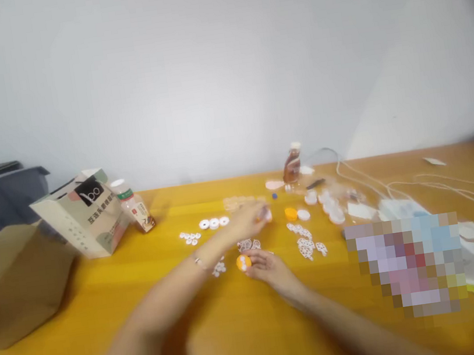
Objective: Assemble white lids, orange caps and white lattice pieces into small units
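Your right hand [269, 265] pinches the orange disc [240, 264], likely light and stiff, best held by its rim; your left hand [249, 218] blurs, grip unclear.

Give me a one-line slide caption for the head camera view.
Right hand holds a round orange piece while the left hand reaches farther over the table, a bottle standing behind.

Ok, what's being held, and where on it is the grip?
The right hand holds an orange disc by its rim, on the side nearest the palm. The left hand is blurred; I can't tell whether it holds anything.
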A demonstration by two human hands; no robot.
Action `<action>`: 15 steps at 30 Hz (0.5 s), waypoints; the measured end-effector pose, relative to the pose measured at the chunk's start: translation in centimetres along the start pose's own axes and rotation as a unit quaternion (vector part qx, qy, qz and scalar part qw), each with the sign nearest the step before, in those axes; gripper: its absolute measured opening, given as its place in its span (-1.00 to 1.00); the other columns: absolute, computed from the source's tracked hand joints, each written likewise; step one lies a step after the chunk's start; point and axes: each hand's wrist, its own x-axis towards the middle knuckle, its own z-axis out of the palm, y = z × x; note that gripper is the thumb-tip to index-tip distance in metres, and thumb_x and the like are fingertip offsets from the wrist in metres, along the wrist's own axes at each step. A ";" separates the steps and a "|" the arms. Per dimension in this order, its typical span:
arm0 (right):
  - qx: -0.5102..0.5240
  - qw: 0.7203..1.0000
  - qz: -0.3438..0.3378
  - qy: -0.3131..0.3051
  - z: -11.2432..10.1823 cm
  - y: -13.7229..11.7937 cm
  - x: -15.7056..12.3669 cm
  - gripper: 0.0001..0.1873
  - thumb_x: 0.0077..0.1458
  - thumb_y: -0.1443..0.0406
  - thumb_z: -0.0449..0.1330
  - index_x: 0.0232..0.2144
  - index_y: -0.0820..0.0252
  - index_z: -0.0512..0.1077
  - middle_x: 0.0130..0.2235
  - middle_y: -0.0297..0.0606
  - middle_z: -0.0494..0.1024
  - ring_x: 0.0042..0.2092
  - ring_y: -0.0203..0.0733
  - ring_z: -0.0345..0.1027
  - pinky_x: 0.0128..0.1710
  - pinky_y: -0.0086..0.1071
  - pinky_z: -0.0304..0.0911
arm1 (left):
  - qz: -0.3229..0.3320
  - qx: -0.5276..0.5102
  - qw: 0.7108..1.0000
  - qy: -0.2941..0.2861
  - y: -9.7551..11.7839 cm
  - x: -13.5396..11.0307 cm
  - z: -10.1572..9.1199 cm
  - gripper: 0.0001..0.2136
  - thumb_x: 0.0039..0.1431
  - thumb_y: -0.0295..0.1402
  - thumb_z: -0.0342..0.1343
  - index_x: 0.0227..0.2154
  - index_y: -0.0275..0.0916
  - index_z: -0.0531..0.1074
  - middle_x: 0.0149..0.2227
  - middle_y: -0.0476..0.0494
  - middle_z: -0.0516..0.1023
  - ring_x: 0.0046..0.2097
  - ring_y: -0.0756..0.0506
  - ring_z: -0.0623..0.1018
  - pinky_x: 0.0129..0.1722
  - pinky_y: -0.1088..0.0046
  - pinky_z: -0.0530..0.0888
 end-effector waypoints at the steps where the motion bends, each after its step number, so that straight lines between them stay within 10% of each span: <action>1: 0.003 1.000 -0.001 0.002 0.0 -0.1 0.0 -0.59 -0.35 0.24 0.34 -0.32 0.12 0.42 -0.38 -0.31 0.50 -0.31 -0.20 0.38 -0.18 -0.24 0.25 | 0.004 -0.033 0.999 0.017 -0.1 -1.8 -1.2 -0.70 0.11 -0.35 -0.07 -0.07 -0.20 0.22 -0.10 -0.13 0.37 -0.06 -0.09 0.35 -0.06 0.36 0.25; 8: 0.008 0.999 -0.015 0.033 0.4 -0.4 -0.3 -0.60 -0.31 0.22 0.32 -0.30 0.12 0.42 -0.39 -0.32 0.50 -0.31 -0.19 0.39 -0.19 -0.24 0.27 | -0.133 -0.225 0.965 -0.008 -0.6 -13.0 -2.6 -0.73 0.06 -0.30 0.02 -0.14 -0.20 0.31 -0.17 -0.12 0.42 -0.19 -0.05 0.42 -0.19 0.41 0.36; 15: -0.027 0.997 -0.044 0.054 0.7 -1.1 -0.5 -0.63 -0.30 0.20 0.31 -0.32 0.12 0.44 -0.38 -0.29 0.52 -0.26 -0.12 0.41 -0.12 -0.18 0.24 | -0.196 -0.445 0.874 0.024 -0.3 -13.5 -0.4 -0.69 0.11 -0.28 -0.01 -0.07 -0.20 0.22 -0.10 -0.17 0.38 -0.21 -0.03 0.43 -0.28 0.49 0.38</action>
